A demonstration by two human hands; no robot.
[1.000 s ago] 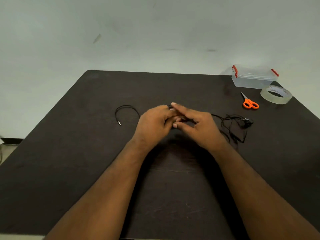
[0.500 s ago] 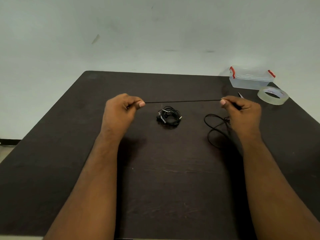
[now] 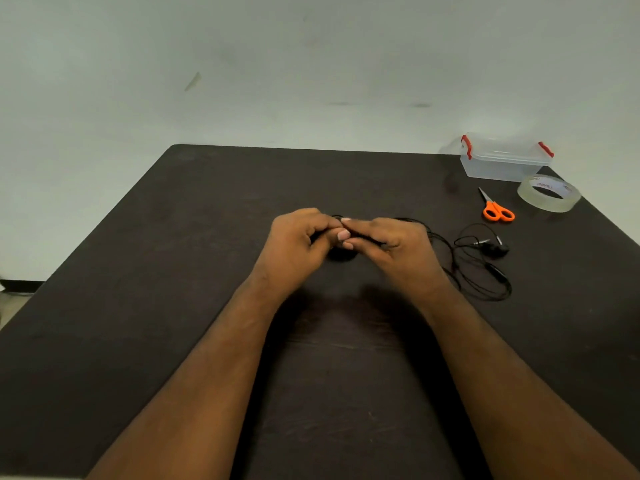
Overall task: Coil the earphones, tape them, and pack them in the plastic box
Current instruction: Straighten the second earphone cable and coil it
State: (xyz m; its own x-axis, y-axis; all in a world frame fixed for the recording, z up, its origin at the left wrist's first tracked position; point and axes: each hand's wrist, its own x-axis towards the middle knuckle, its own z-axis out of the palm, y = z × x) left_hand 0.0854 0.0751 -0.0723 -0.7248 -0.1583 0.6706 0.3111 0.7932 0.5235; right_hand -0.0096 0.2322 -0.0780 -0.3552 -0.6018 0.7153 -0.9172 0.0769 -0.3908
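- While both hands meet over the mid-table, the left hand point(image 3: 298, 244) has its fingers curled in, thumb and forefinger pinching the black earphones point(image 3: 485, 261) cable at the spot where the hands touch.
- Right hand point(image 3: 398, 247) is curled too, fingertips pinching the same cable right against the left thumb; the knuckles face the camera, so the exact grip underneath can't be told.
- A small dark bunch of cable shows just below the touching fingertips, resting on or just over the table point(image 3: 173, 306); which one isn't clear.
- Rest of the cable trails out from behind the right hand & lies in loose loops on the table to its right, w/ the earbuds and inline piece among the loops.
- Plastic box point(image 3: 502, 164), clear w/ red latches, lid on, sits at the far right corner, well apart from the hands.
- Tape roll point(image 3: 549, 199), clear, lies flat just in front of the box, near the right edge.
- Orange-handled scissors point(image 3: 497, 211) lie just left of the tape, between box and cable loops.
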